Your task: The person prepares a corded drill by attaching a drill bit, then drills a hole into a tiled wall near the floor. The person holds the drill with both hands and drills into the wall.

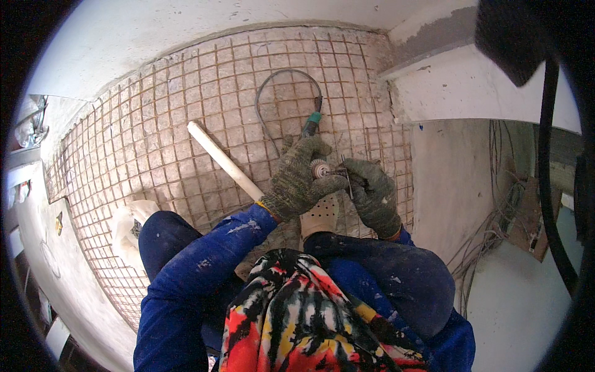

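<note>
My left hand [300, 177], in a grey-green knit glove, is closed round a corded power tool [308, 128] with a dark body and a green collar. The tool's black cord [287, 70] loops away above the hand. A round ribbed part [320, 168] shows between the left thumb and fingers; I cannot tell whether it is joined to the tool. Close beside it my gloved right hand [374, 193] pinches a thin dark metal piece [347, 177], whose exact kind I cannot make out. Both hands are above a beige perforated clog [321, 215].
A rusty rebar mesh [211, 75] covers the rough floor. A white pipe [223, 160] slants across it at left, near a white bag [127, 239] by my knee. Loose cables [489, 232] hang at right below a white ledge [483, 90]. A dark strap [548, 167] crosses the right side.
</note>
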Demonstrator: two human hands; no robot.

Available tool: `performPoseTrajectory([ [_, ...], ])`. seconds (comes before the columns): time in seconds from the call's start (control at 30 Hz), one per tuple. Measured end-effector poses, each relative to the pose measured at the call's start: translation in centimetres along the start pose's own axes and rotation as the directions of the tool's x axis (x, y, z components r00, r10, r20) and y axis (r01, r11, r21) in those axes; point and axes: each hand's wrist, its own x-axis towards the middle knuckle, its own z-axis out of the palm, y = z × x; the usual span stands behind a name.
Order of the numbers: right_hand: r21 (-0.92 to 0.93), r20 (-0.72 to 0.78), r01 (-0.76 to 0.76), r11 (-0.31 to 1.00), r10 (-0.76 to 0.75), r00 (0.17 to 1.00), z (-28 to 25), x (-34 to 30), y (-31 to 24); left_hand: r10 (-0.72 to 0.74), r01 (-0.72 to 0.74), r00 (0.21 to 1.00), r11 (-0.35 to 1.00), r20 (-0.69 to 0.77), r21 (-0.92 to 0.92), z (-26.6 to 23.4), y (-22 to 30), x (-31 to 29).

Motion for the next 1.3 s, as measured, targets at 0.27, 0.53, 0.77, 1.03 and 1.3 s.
performPoseTrajectory([
  [0.27, -0.28, 0.406, 0.188, 0.941, -0.061, 0.912, -1.5, -0.1, 2.0, 0.241, -0.262, 0.963, 0.943, 0.121, 0.208, 0.1, -2.4, -1.6],
  [0.53, -0.123, 0.449, 0.053, 0.991, 0.007, 0.894, -0.9, -0.3, 3.3, 0.275, -0.323, 0.911, 0.939, 0.306, 0.117, 0.5, -4.2, -1.7],
  [0.77, -0.014, 0.492, -0.041, 0.999, 0.042, 0.87, -0.8, -1.4, 3.0, 0.356, -0.463, 0.859, 0.847, 0.368, 0.26, -0.8, -5.5, -2.4],
  [1.03, 0.186, 0.601, -0.312, 0.932, 0.143, 0.786, 1.2, -1.1, 4.6, 0.26, -0.339, 0.911, 0.915, 0.32, 0.221, 0.2, -6.9, -2.8],
  [1.3, 0.305, 0.249, -0.086, 0.948, 0.008, 0.969, 1.0, -1.3, 0.7, 0.122, -0.144, 0.961, 0.987, 0.249, 0.069, 0.2, -8.3, -3.4],
])
